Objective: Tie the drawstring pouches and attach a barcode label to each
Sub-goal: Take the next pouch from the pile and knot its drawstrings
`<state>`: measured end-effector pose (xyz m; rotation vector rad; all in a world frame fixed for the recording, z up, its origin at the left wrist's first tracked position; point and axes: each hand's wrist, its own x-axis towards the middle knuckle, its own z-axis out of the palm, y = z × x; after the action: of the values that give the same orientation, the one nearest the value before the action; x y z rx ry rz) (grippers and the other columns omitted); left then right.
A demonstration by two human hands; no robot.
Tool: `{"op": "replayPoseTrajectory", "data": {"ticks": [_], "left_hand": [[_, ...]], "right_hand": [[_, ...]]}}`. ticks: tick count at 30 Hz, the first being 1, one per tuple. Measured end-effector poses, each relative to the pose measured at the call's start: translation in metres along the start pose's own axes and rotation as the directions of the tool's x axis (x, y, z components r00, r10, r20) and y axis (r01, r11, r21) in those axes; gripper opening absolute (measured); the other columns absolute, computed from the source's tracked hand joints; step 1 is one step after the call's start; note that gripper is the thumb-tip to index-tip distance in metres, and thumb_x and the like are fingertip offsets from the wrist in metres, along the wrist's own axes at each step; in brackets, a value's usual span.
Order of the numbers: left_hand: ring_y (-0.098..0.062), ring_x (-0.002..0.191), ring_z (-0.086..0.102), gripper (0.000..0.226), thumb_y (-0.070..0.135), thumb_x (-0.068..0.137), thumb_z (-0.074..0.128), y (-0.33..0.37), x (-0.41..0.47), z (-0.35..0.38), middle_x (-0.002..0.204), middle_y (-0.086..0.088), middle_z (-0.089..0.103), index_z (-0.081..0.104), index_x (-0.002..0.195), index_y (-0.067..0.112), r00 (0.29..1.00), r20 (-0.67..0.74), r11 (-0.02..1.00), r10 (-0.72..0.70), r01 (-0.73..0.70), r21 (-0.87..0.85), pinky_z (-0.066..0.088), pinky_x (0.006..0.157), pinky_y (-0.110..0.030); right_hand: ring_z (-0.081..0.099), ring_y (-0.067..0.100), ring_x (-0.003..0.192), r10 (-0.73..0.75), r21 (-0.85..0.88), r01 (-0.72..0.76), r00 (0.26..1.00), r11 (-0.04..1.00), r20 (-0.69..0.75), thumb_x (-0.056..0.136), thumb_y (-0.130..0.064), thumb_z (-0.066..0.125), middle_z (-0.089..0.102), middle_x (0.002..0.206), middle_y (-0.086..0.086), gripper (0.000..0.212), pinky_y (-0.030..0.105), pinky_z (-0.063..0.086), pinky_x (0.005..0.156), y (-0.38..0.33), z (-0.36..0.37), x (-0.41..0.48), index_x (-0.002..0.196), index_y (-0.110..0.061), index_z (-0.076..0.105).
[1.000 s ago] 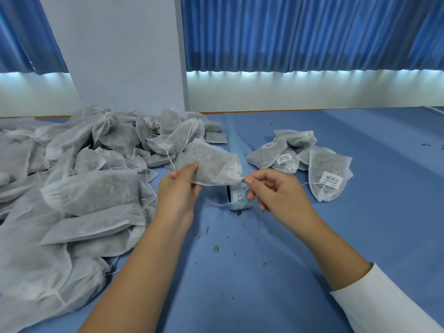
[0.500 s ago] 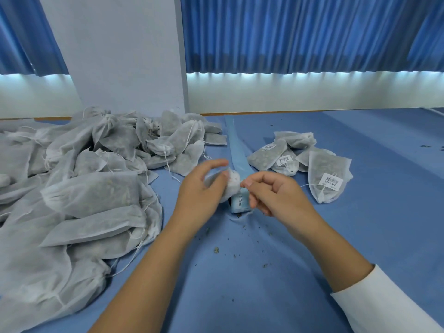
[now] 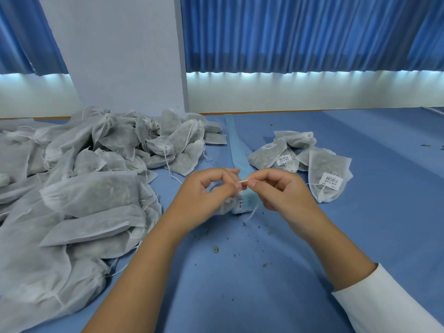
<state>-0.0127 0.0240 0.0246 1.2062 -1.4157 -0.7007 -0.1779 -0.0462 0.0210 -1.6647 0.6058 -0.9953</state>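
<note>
My left hand (image 3: 209,188) grips a white drawstring pouch (image 3: 223,204), mostly hidden under its fingers, just above the blue table. My right hand (image 3: 281,188) pinches the pouch's thin white drawstring (image 3: 243,181), stretched short between both hands' fingertips. A loose string end (image 3: 252,212) hangs below. Behind the hands a blue strip of barcode labels (image 3: 236,150) runs away from me, its near end (image 3: 242,204) showing a label. Labelled pouches (image 3: 329,179) lie at the right.
A large heap of unlabelled white pouches (image 3: 79,188) fills the left side of the blue table (image 3: 240,284). Small dark crumbs (image 3: 216,249) are scattered in front of the hands. A grey pillar (image 3: 120,56) and blue curtains stand behind the table.
The pouch, held up flat a second ago, has dropped and bunched into my left hand. Both hands came closer together, and the right now pinches the drawstring.
</note>
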Motion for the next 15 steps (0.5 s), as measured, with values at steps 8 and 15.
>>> {"op": "replayPoseTrajectory", "data": {"ticks": [8,15], "left_hand": [[-0.015,0.064,0.058,0.024,0.023,0.084,0.061,0.008,-0.001,-0.001,0.061,-0.003,0.063,0.073,0.064,0.017,0.978,0.167,0.946,-0.123,0.166,-0.278,0.053,0.076,-0.025],[-0.006,0.094,0.071,0.014,0.023,0.085,0.071,0.007,0.001,0.003,0.103,-0.001,0.077,0.080,0.095,0.024,0.995,0.013,0.913,-0.103,0.100,-0.397,0.052,0.080,-0.015]], "right_hand": [[0.046,0.003,0.051,-0.023,0.114,0.042,0.987,0.993,-0.159,0.077,-0.020,0.077,0.058,0.057,-0.011,0.008,0.014,0.036,0.046,0.000,0.001,0.002,0.075,-0.028,0.076],[0.056,0.024,0.061,-0.097,-0.069,0.089,0.987,0.994,-0.128,0.086,-0.011,0.072,0.071,0.074,0.005,0.017,0.019,0.046,0.063,0.008,0.010,-0.001,0.085,-0.026,0.078]]}}
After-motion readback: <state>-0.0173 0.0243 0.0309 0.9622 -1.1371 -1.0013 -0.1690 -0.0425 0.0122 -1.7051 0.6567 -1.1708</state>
